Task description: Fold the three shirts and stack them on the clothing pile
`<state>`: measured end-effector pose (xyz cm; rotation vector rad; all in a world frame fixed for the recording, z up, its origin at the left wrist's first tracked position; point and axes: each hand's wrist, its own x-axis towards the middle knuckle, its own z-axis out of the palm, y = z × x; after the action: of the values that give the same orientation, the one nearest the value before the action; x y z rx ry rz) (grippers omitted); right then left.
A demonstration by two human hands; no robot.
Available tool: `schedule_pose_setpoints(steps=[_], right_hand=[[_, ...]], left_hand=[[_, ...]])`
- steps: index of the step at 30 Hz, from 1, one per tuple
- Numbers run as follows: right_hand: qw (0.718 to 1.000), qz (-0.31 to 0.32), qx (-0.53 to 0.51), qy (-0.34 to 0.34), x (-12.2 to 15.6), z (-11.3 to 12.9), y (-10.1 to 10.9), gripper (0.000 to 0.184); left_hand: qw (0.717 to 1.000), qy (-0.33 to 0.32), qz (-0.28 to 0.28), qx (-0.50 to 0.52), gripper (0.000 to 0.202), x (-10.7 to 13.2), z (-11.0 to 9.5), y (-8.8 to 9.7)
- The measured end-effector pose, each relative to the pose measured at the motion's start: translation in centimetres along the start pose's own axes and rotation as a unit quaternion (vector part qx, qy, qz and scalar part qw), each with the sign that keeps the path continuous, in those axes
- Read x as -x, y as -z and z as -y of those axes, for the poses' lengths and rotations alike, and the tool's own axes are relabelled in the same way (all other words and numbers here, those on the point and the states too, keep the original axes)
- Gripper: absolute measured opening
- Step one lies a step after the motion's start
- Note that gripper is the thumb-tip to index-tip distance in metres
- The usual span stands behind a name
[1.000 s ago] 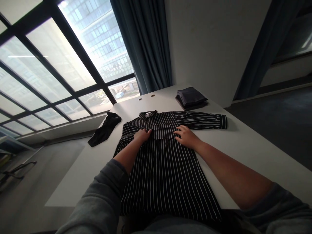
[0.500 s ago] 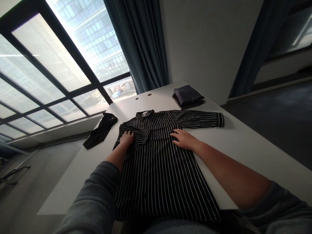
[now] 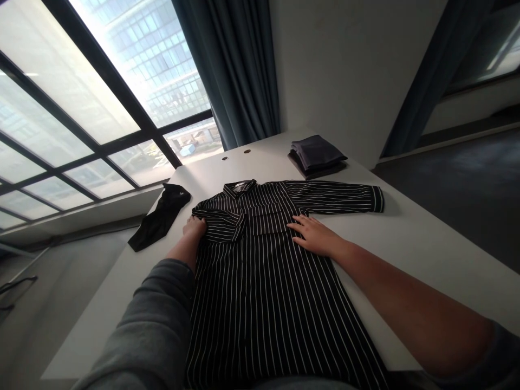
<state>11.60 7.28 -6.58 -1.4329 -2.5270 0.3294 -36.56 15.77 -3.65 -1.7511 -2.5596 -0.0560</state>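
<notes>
Black pinstriped shirt [image 3: 260, 281] lies face-up on the worktop [image 3: 406, 254]. Left hand [image 3: 193, 227], open, rests on its folded-in sleeve [image 3: 219, 219]; right hand [image 3: 314, 236], open, lies flat at its edge. 1 opposite sleeve [image 3: 337, 197] remains extended; in this inspector's judgement, it calls for folding next.

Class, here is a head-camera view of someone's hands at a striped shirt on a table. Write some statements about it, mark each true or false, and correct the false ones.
1. The sleeve on the left of the view is folded across the front of the black-and-white striped shirt. True.
2. The right hand grips the stack of folded dark clothes. False: it lies open on the shirt, and the stack sits farther along the table.
3. A black cloth lies to the left of the shirt. True.
4. The shirt hangs on a hanger. False: it lies spread on the white table.
5. The left hand holds the black cloth. False: it is at the shirt's edge, by the folded sleeve.
</notes>
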Motion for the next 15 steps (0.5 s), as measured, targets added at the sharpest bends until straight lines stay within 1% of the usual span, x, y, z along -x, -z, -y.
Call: schedule_pose_setpoints(steps=[3, 5, 7, 9, 11, 15], right_hand=[[1.000, -0.008, -0.002, 0.006, 0.1, -0.2, -0.2, 0.058], [1.000, -0.010, 0.000, 0.009, 0.2, -0.3, -0.2, 0.057], [1.000, -0.012, 0.003, 0.009, 0.2, -0.3, -0.3, 0.057], [1.000, -0.014, 0.004, 0.008, 0.2, -0.3, -0.4, 0.057], [1.000, -0.014, 0.004, 0.006, 0.2, -0.4, -0.5, 0.057], [1.000, -0.012, 0.005, 0.005, 0.3, -0.6, -0.6, 0.057]], left_hand=[[0.999, 0.029, -0.024, -0.016, 0.057, -0.4, -0.3, -0.2], [0.998, 0.017, -0.049, -0.023, 0.055, -0.8, -0.3, 0.0], [0.997, -0.011, -0.064, -0.028, 0.054, -1.4, -0.2, 0.4], [0.997, -0.036, -0.062, -0.032, 0.050, -2.2, 0.2, 1.0], [0.997, -0.043, -0.050, -0.037, 0.043, -3.2, 0.7, 1.5], [0.998, -0.016, -0.030, -0.047, 0.039, -5.1, 1.7, 2.2]])
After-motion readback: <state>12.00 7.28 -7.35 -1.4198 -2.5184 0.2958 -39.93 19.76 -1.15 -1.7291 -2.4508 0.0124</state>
